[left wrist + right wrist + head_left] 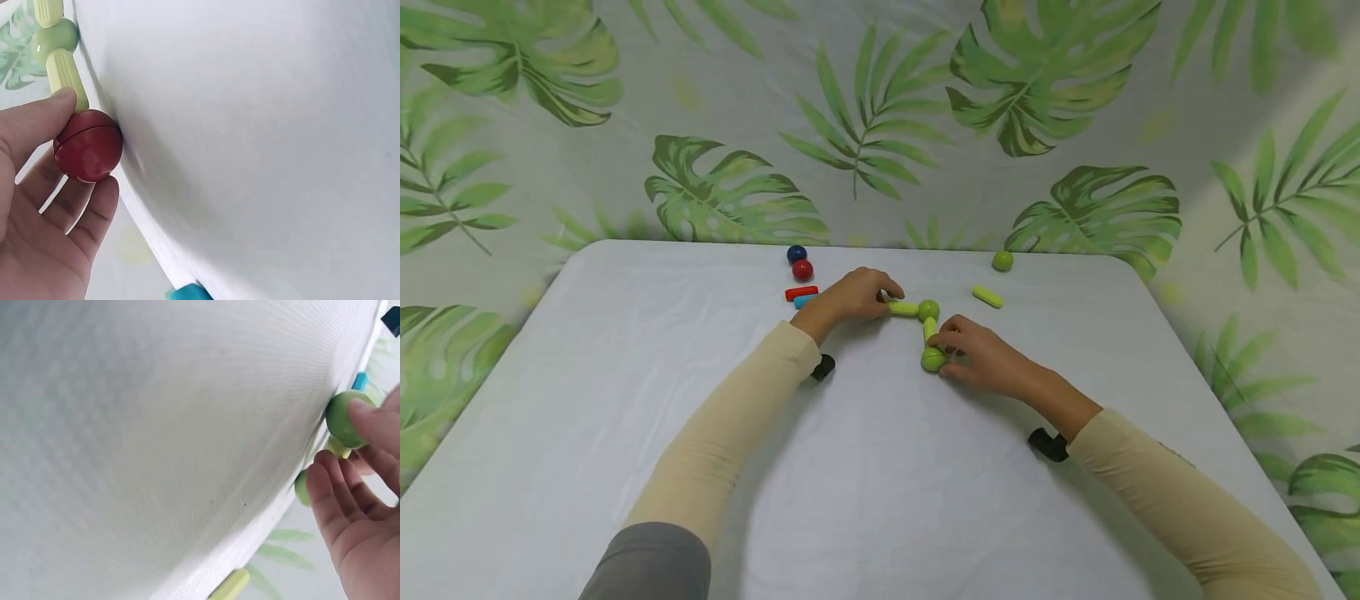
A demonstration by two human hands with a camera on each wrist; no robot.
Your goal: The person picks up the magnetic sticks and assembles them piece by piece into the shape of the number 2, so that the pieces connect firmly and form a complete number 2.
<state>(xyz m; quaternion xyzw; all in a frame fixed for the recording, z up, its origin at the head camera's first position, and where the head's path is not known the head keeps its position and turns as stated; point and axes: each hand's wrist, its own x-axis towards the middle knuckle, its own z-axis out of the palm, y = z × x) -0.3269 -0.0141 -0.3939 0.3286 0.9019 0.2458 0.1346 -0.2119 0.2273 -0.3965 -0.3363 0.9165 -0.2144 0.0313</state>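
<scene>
My left hand [857, 293] grips a red ball [87, 147] between thumb and fingers; in the head view the hand hides this ball. Joined to it is a light green ridged stick [903, 308], which runs to a green ball [928, 310] at the corner of the chain. From that corner a second light green stick [930, 327] leads toward me to another green ball [933, 359]. My right hand [981, 354] holds this near ball, its thumb [369, 415] on one side and fingers by the stick. The joined pieces lie on the white table.
Left of my left hand are a dark blue ball [797, 254], a loose red ball [802, 270], a red stick [801, 293] and a partly covered blue stick [806, 301]. At the back right lie a loose green ball [1003, 261] and a yellow-green stick [987, 297].
</scene>
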